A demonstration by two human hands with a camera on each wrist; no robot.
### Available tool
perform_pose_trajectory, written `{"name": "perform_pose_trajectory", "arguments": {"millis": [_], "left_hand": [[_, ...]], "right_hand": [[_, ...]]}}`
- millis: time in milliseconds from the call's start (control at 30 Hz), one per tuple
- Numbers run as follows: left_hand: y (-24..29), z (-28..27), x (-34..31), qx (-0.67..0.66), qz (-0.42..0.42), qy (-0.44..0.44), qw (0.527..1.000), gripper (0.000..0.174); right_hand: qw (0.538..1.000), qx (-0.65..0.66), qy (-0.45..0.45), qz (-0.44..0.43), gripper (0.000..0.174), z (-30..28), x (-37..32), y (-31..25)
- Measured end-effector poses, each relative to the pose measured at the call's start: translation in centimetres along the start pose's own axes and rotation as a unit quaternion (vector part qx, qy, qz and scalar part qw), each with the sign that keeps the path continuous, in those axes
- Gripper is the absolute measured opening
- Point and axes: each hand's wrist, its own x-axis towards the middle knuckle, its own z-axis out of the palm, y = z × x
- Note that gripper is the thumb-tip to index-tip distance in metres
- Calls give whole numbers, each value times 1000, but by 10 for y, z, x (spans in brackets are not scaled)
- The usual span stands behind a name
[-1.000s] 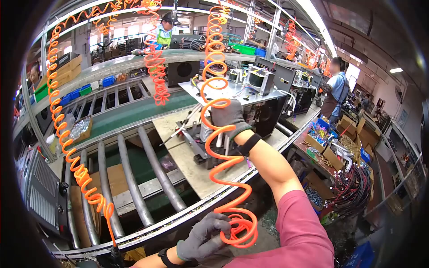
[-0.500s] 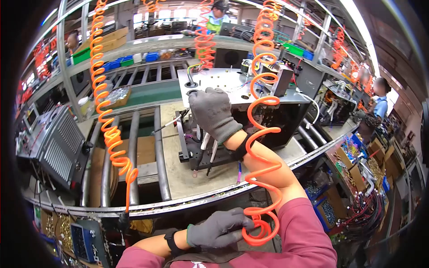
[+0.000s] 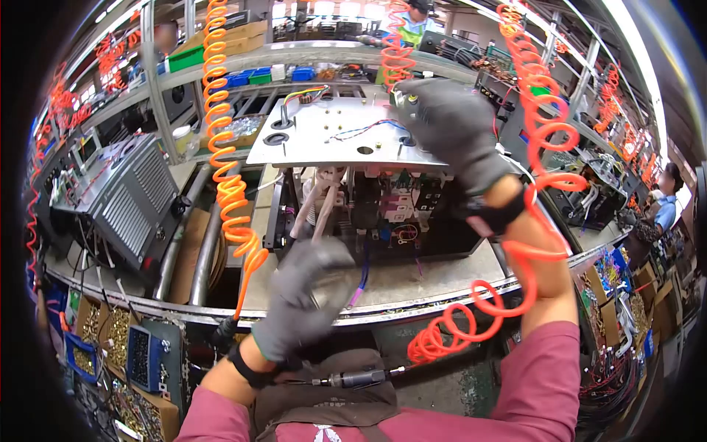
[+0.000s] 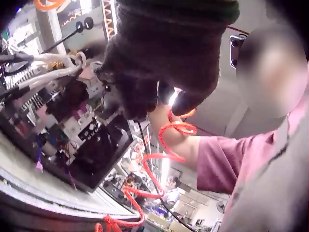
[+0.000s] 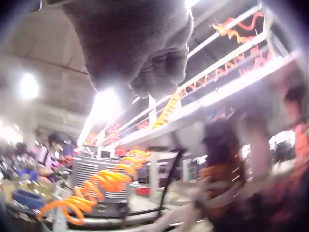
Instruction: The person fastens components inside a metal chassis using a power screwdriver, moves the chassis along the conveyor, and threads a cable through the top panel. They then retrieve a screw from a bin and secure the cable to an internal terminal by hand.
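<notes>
My gloved left hand (image 3: 305, 295), blurred, is raised in front of the chassis, with a gap between its bent fingers and thumb and nothing visible in it. Below it, across the apron, lies a slim air screwdriver (image 3: 359, 379), joined to a red coiled air hose (image 3: 449, 331). Over the right part of a pale metal plate (image 3: 324, 121) is my gloved right hand (image 3: 453, 125), fingers curled in the right wrist view; I cannot tell whether it holds something. It covers the transformer area. Under the plate, the open black chassis (image 3: 405, 214) shows circuit parts and thick white cables (image 3: 317, 202).
An orange coiled hose (image 3: 224, 147) hangs left of the plate. A grey louvred machine (image 3: 129, 202) stands beside the rollers (image 3: 206, 258). Screw bins (image 3: 118, 339) are at lower left; wire bundles (image 3: 611, 376) lie at lower right. A coworker (image 3: 663, 195) stands at right.
My right hand moved from the plate's left front edge to its right side. My left hand left the red hose coils and rose leftward; the screwdriver came into sight. The head view swung left.
</notes>
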Motion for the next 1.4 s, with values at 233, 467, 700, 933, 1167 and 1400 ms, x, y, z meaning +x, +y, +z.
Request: {"name": "perform_pose_trajectory", "arguments": {"millis": [233, 467, 700, 933, 1167, 1400], "left_hand": [[-67, -27, 65, 407, 28, 152, 900, 39], [-105, -46, 72, 452, 47, 152, 878, 34], [-90, -47, 70, 448, 77, 164, 875, 29], [-17, -43, -37, 351, 27, 198, 915, 37], [-20, -37, -183, 424, -247, 239, 838, 78], [-72, -42, -218, 375, -433, 242, 783, 65]], "right_hand": [[959, -20, -41, 281, 15, -68, -79, 102], [893, 169, -183, 375, 14, -61, -183, 74], [594, 335, -168, 711, 27, -86, -282, 84], [860, 51, 97, 499, 28, -135, -227, 67], [877, 380, -175, 236, 16, -60, -157, -102], [768, 522, -323, 184, 15, 14, -145, -161]]}}
